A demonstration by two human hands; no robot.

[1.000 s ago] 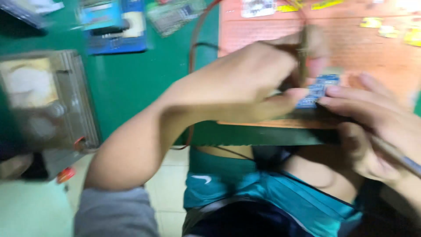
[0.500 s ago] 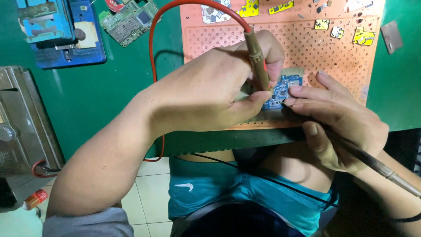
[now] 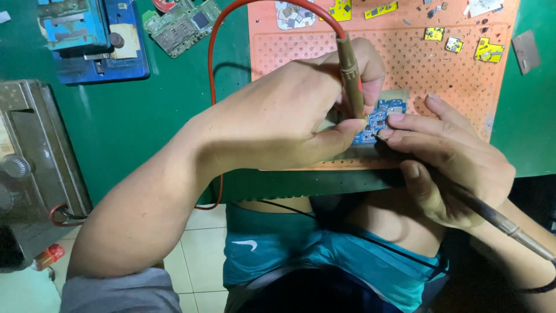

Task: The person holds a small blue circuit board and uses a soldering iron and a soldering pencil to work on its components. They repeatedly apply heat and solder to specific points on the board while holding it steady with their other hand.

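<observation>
While both hands meet over an orange perforated mat [image 3: 440,64], a small blue circuit board [image 3: 379,119] lies near its front edge.

Left hand [image 3: 278,119] pinches a red probe [image 3: 350,75] upright onto the board; right hand [image 3: 452,159] fingers, pressed together, steady the board and hold a dark probe [image 3: 492,214].

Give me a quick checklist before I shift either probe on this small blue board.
1. Red-wired probe gripped in the left hand: ok.
2. Its tip on the small blue circuit board: cannot tell, the thumb hides the contact.
3. Dark probe held in the right hand, tip at the board's lower edge: ok.
4. Board lying on the orange perforated mat, right fingers steadying it: ok.
5. Red lead arcing free over the green bench, not snagged: ok.
</observation>
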